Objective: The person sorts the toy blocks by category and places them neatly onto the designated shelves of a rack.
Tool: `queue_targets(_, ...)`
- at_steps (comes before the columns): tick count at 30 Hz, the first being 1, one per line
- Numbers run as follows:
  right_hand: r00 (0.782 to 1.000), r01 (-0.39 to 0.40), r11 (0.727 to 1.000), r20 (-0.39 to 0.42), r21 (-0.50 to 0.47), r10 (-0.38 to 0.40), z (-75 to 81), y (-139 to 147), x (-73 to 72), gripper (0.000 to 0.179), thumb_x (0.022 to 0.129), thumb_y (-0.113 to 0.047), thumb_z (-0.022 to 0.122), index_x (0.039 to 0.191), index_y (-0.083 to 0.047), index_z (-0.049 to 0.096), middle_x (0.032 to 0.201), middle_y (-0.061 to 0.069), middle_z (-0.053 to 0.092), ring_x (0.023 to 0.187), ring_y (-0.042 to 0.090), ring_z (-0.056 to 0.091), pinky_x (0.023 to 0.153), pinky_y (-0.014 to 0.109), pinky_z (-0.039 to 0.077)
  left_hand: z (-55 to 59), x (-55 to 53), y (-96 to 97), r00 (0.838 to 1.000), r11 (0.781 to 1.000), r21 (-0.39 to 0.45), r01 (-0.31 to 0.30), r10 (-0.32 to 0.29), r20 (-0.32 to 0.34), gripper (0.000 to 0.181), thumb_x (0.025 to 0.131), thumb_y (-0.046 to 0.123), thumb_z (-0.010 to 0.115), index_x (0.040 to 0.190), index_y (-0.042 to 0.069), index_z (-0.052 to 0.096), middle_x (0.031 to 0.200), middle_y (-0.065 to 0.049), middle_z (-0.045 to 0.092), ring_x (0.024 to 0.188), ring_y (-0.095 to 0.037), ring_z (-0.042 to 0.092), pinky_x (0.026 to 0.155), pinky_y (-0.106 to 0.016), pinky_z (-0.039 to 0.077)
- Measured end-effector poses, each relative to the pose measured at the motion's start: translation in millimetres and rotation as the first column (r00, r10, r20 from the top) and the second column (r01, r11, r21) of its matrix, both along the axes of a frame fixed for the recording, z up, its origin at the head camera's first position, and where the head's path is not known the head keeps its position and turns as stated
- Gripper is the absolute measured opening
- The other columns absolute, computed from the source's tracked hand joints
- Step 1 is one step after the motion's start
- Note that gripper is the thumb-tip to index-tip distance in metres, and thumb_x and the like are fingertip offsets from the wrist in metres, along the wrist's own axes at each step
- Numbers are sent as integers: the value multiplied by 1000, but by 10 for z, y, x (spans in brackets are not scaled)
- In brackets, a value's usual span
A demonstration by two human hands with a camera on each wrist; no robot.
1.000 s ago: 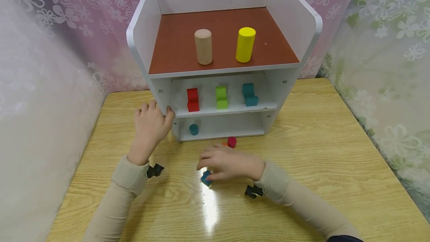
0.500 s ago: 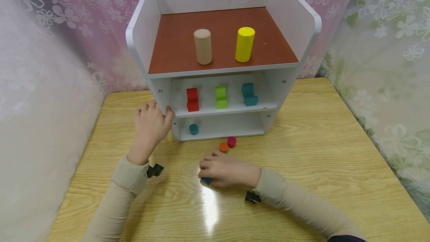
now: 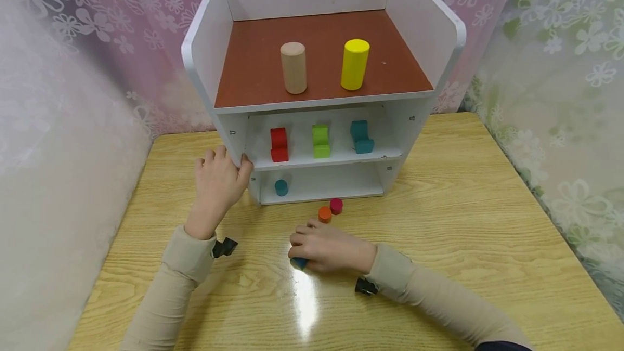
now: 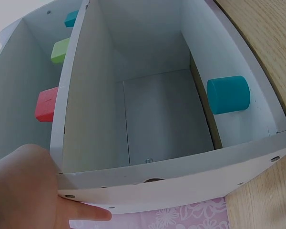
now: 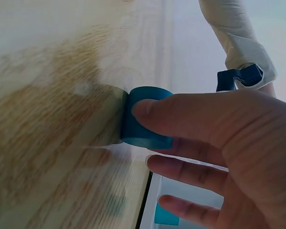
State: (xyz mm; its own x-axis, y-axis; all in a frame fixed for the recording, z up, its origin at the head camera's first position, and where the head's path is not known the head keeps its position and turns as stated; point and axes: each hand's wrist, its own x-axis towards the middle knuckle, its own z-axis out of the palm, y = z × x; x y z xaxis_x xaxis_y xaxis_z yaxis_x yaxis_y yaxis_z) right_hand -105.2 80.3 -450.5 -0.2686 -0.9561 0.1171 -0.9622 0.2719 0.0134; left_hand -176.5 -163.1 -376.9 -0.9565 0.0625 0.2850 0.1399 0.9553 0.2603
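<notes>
A small white toy shelf (image 3: 446, 64) with a brown top stands on the table. My left hand (image 3: 218, 188) grips its left side panel; in the left wrist view the thumb lies at the front edge and a finger along the outside. My right hand (image 3: 331, 248) pinches a blue cylinder block (image 5: 145, 119) between thumb and fingers; the block touches the tabletop, and in the head view the hand mostly hides it. An orange round block (image 3: 324, 214) and a crimson round block (image 3: 336, 206) lie just beyond that hand. A teal cylinder block (image 4: 229, 94) sits in the lowest compartment, at the left.
On the top stand a plain wood cylinder (image 3: 294, 68) and a yellow cylinder (image 3: 355, 65). The middle compartment holds red (image 3: 279, 145), green (image 3: 320, 141) and teal (image 3: 362, 137) chair-shaped blocks. The wooden table (image 3: 468, 221) extends around the shelf, with patterned curtains behind.
My right hand has moved slightly toward me and closed round the blue cylinder block, uncovering the orange round block. My left hand has stayed on the shelf's side.
</notes>
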Motion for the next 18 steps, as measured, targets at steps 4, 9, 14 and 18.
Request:
queue_targets(4, 1000, -3, 1000, 13, -12, 3, -6, -3, -6, 21, 78, -15, 67, 96, -24, 64, 89, -8, 54, 85, 11, 48, 75, 29, 38, 7, 5, 4, 1000, 1000, 2, 3, -3, -5, 56, 94, 41, 26, 127, 3, 53, 109, -17, 55, 93, -38, 45, 80, -53, 33)
queue_targets(9, 1000, 1, 1000, 21, -9, -1, 4, -10, -11, 19, 78, -18, 68, 96, -24, 64, 88, -8, 54, 84, 11, 48, 75, 30, 38, 0, 3, 2, 1000, 1000, 1, 3, -3, -15, 56, 95, 40, 27, 126, 3, 53, 109, -18, 55, 93, -39, 45, 79, -53, 34)
queue_targets(14, 999, 7, 1000, 33, 4, -7, 19, -15, -8, 19, 80, -22, 69, 97, -23, 64, 90, -8, 55, 86, 11, 49, 76, 30, 40, -9, 1, -2, 1000, 1000, 3, 6, -6, -20, 56, 95, 40, 27, 126, 2, 54, 108, -18, 55, 92, -39, 45, 78, -52, 34)
queue_targets(18, 998, 14, 1000, 69, 0, -13, 49, -14, -19, 23, 79, -23, 69, 102, -23, 63, 92, -9, 57, 87, 10, 50, 76, 29, 41, -1, 6, -2, 1000, 1000, 3, 9, -9, -21, 56, 95, 40, 27, 126, 2, 53, 108, -18, 55, 92, -39, 45, 78, -52, 34)
